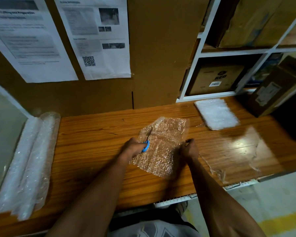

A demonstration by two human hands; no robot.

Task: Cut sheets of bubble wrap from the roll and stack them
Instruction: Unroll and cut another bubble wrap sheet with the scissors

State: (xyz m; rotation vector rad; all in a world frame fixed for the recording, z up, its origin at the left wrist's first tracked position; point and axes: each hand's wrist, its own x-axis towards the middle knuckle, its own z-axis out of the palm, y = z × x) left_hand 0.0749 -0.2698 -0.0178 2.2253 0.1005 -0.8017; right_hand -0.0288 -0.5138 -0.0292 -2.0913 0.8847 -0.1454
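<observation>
A clear sheet of bubble wrap (162, 144) lies on the wooden table (96, 134), its far-left corner curled up. My left hand (132, 147) grips blue-handled scissors (146, 146) at the sheet's left edge, blades pointing away from me over the wrap. My right hand (189, 148) pinches the sheet's right edge with curled fingers. A white stack of cut sheets (216, 113) rests at the back right of the table. The bubble wrap roll (29, 161) lies along the table's left end.
Cardboard panels with printed papers (96, 36) stand behind the table. A white shelf (229, 53) with cardboard boxes is at the back right, and a brown box (277, 89) sits at the table's right end. Thin clear film (243, 151) lies on the right part.
</observation>
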